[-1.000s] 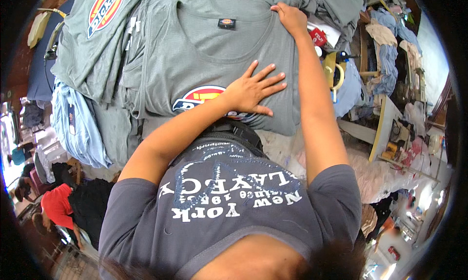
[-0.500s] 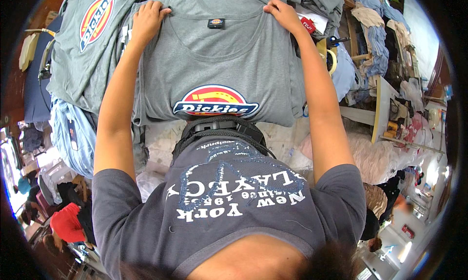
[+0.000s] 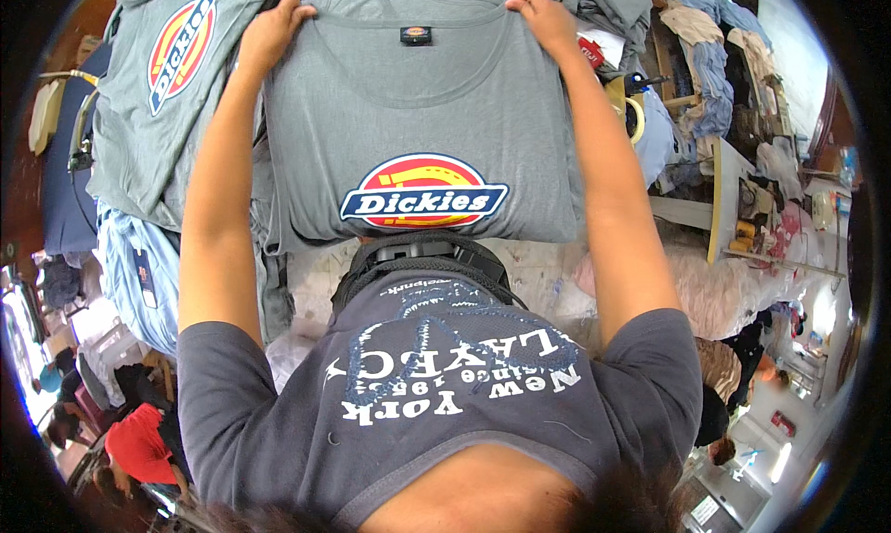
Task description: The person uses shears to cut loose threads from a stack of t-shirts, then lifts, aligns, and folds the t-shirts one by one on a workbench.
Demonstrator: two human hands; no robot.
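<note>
A grey T-shirt point(image 3: 418, 115) lies spread in front of me, its wide round neckline toward the far side. A small black label point(image 3: 416, 36) sits inside the collar, and a colourful oval emblem point(image 3: 424, 192) is on the chest near my waist. My left hand point(image 3: 275, 30) is closed on the shirt's left shoulder. On the opposite shoulder, my right hand point(image 3: 546, 21) pinches the fabric beside the neckline. Between the two hands the collar is stretched fairly straight. The shirt's near edge hangs just before my black waist pouch point(image 3: 427, 250).
More grey shirts point(image 3: 158, 153) with the same emblem are heaped at left and beyond. Light blue garments point(image 3: 139, 273) hang below them. At right are a tape roll point(image 3: 635, 120), piled clothes point(image 3: 710, 78) and a board point(image 3: 729, 199). A person in red point(image 3: 141, 445) is at lower left.
Both hands have shifted slightly away from me, still gripping the shoulders. The shirt front looks smoother, and its emblem has moved a little nearer to me and to the right.
</note>
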